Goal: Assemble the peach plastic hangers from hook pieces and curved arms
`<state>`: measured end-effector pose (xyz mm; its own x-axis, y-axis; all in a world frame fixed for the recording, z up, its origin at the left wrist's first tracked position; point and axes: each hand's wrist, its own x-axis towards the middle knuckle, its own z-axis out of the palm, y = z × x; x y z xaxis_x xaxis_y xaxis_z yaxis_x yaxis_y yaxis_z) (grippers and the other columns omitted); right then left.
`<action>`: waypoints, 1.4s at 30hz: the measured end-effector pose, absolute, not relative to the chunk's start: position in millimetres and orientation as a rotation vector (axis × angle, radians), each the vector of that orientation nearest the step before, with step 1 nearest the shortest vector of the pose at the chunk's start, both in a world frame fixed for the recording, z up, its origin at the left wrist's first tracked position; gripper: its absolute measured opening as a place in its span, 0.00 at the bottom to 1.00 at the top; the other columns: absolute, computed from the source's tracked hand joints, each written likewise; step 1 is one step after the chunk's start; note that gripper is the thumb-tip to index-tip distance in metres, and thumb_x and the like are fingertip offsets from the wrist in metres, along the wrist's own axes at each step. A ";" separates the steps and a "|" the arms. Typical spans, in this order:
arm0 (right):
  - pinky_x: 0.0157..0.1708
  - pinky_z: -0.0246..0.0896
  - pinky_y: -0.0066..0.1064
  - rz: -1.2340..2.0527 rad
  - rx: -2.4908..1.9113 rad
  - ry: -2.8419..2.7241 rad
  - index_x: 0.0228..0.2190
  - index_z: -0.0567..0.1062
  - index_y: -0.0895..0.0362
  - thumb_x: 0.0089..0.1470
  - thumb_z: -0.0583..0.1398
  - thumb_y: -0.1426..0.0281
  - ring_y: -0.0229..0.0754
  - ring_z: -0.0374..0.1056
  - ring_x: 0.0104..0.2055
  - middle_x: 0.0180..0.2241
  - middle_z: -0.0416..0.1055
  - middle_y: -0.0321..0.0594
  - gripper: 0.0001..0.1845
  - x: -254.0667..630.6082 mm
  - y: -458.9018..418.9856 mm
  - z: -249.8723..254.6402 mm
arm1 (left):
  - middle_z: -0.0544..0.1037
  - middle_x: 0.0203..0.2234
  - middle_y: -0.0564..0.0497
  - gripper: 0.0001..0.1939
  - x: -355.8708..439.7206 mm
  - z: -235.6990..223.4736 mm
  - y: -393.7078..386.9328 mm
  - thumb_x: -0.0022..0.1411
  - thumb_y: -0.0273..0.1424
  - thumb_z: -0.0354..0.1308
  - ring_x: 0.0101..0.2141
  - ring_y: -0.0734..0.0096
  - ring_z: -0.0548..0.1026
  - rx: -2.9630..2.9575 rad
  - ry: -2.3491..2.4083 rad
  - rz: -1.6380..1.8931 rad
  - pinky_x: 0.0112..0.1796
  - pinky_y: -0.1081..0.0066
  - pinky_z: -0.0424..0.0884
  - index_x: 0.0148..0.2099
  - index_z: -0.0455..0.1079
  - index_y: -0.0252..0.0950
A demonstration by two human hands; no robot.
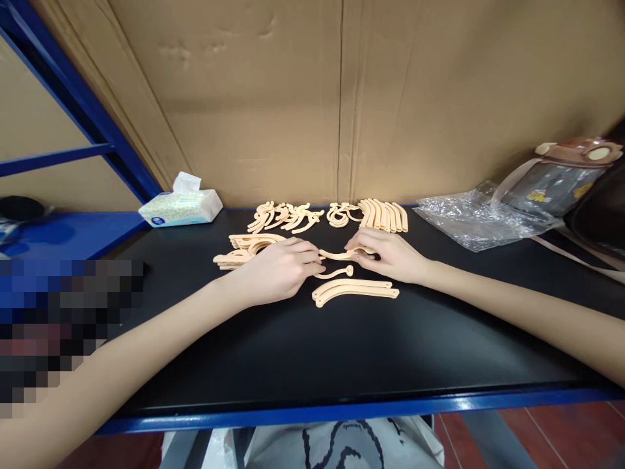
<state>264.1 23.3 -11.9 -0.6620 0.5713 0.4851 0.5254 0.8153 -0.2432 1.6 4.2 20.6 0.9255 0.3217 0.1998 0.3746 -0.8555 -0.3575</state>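
Observation:
My right hand point(390, 254) is closed, with thumb and fingers pinching a slim curved cream piece point(336, 255) just above the table. My left hand point(286, 268) is closed at the left ends of this piece and of a second curved cream piece point(336, 273) with a rounded knob at its right end. The left fingertips partly hide both ends, so the exact grip is unclear. In front of the hands lie two longer curved cream strips point(356, 287) with small holes at their ends, side by side. Stacked cream curved parts point(237, 242) lie behind and left of my left hand.
Along the back are loose branching cream parts point(286, 216), ring-shaped parts point(338, 215) and a row of curved tubes point(383, 215). A tissue pack point(180, 207) stands back left. At right are a clear plastic bag point(481, 218) and a bottle point(549, 179). Cardboard point(268, 98) rises behind.

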 end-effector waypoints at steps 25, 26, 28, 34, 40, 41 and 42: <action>0.36 0.62 0.32 0.021 -0.802 -2.472 0.36 0.73 0.56 0.60 0.55 0.66 0.40 0.67 0.37 0.36 0.72 0.40 0.09 262.8 25.3 -12.8 | 0.81 0.37 0.51 0.17 2.0 26.4 0.2 0.56 0.16 0.47 0.46 0.65 0.75 -2.694 -0.455 -0.291 0.48 0.66 0.69 0.39 0.75 0.35; 0.36 0.62 0.32 0.017 -0.806 -2.470 0.36 0.73 0.56 0.60 0.55 0.67 0.40 0.67 0.37 0.36 0.72 0.40 0.09 262.7 25.1 -12.6 | 0.81 0.36 0.52 0.18 1.7 26.1 0.6 0.55 0.16 0.47 0.46 0.65 0.75 -2.695 -0.447 -0.296 0.48 0.66 0.68 0.39 0.75 0.35; 0.37 0.62 0.32 0.010 -0.812 -2.470 0.36 0.73 0.56 0.60 0.55 0.67 0.40 0.67 0.37 0.35 0.72 0.40 0.09 262.4 25.2 -12.4 | 0.81 0.35 0.52 0.17 1.1 25.7 1.3 0.55 0.16 0.47 0.45 0.65 0.75 -2.690 -0.423 -0.309 0.48 0.66 0.69 0.36 0.75 0.35; 0.37 0.62 0.32 -0.010 -0.840 -2.477 0.35 0.73 0.57 0.61 0.53 0.68 0.41 0.67 0.37 0.35 0.72 0.40 0.10 262.2 24.9 -11.5 | 0.81 0.32 0.51 0.14 1.2 25.2 2.0 0.58 0.18 0.47 0.42 0.64 0.76 -2.681 -0.426 -0.292 0.45 0.66 0.70 0.32 0.74 0.34; 0.36 0.63 0.32 -0.015 -0.872 -2.471 0.34 0.73 0.57 0.60 0.53 0.69 0.41 0.68 0.37 0.36 0.73 0.41 0.09 261.9 24.0 -11.5 | 0.77 0.46 0.47 0.16 2.9 22.5 1.0 0.62 0.22 0.48 0.49 0.63 0.73 -2.692 -0.526 -0.279 0.47 0.65 0.69 0.49 0.71 0.32; 0.36 0.63 0.33 -0.017 -0.868 -2.469 0.34 0.73 0.57 0.60 0.53 0.70 0.41 0.68 0.37 0.36 0.73 0.41 0.09 261.9 24.2 -11.8 | 0.76 0.48 0.47 0.17 3.1 21.8 1.2 0.62 0.23 0.49 0.51 0.63 0.71 -2.694 -0.543 -0.268 0.49 0.64 0.68 0.52 0.69 0.31; 0.36 0.63 0.33 -0.019 -0.865 -2.468 0.34 0.73 0.57 0.59 0.53 0.70 0.41 0.68 0.37 0.37 0.74 0.41 0.09 261.8 24.4 -12.0 | 0.75 0.50 0.47 0.18 3.3 21.1 1.5 0.62 0.23 0.49 0.53 0.62 0.70 -2.695 -0.556 -0.249 0.51 0.64 0.67 0.54 0.68 0.31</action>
